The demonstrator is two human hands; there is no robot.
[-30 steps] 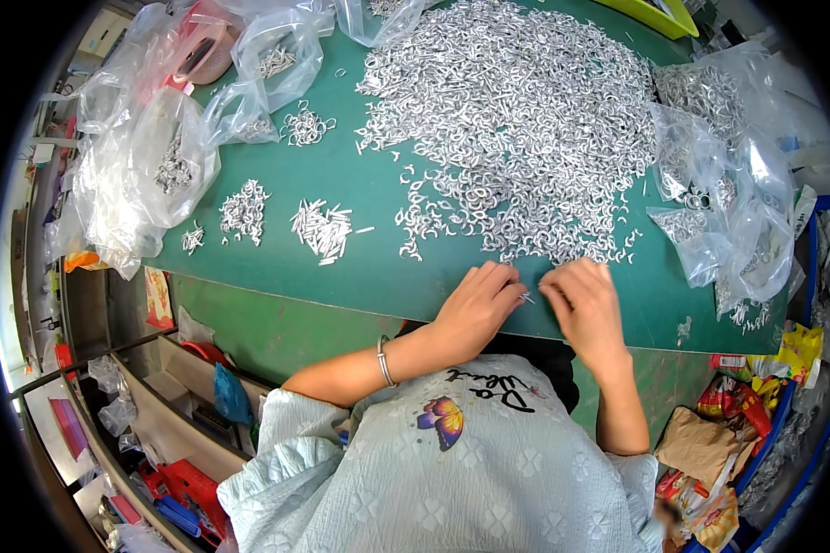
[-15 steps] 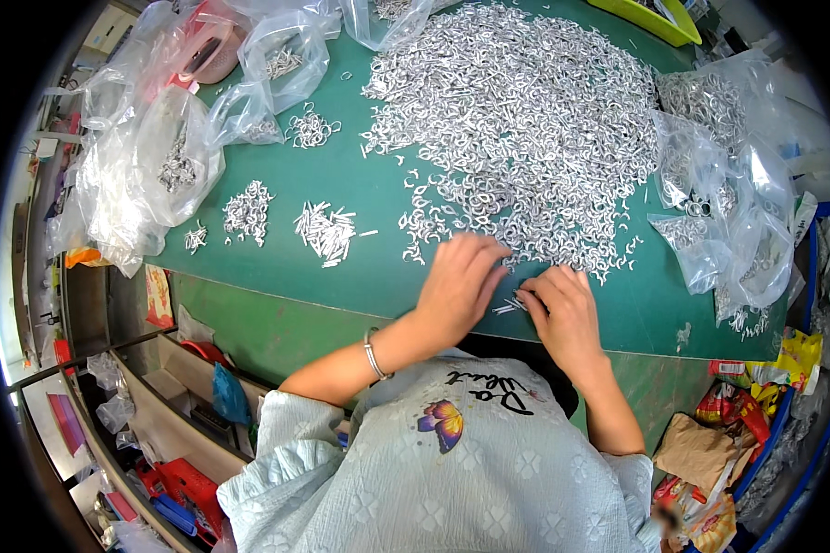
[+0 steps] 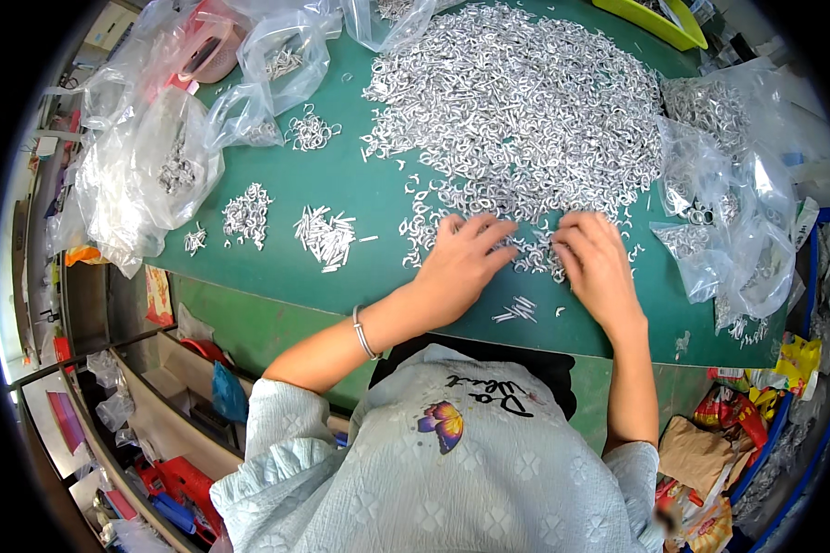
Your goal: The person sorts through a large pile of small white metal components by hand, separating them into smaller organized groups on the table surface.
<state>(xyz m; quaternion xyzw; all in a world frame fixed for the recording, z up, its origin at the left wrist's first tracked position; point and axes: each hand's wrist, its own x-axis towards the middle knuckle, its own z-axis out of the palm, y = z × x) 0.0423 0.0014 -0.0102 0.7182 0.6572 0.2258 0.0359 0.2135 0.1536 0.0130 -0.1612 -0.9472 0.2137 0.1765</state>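
A wide heap of small silvery curved metal pieces (image 3: 516,101) spreads over the green tabletop (image 3: 277,157). At the heap's near edge, my left hand (image 3: 470,263) rests its bent, parted fingers among the pieces; no piece shows in its grip. To its right, my right hand (image 3: 599,263) touches the same edge, its thumb apart from the curved fingers. Its fingertips are partly hidden. Between my hands and the table's front edge lies a small group of thin silvery rods (image 3: 516,310). One loose curved piece (image 3: 560,311) sits beside them.
Left of the heap are a pile of short silvery rods (image 3: 326,238), a pile of curved pieces (image 3: 247,217) and some rings (image 3: 312,129). Clear plastic bags (image 3: 171,166) crowd the left; more filled bags (image 3: 733,203) stand right. A yellow-green tray (image 3: 659,20) is at the back.
Both hands have moved apart. My right hand went forward and right, from the thin rods to the heap, uncovering the rods. My left hand shifted slightly, its fingers spreading over the heap's edge.
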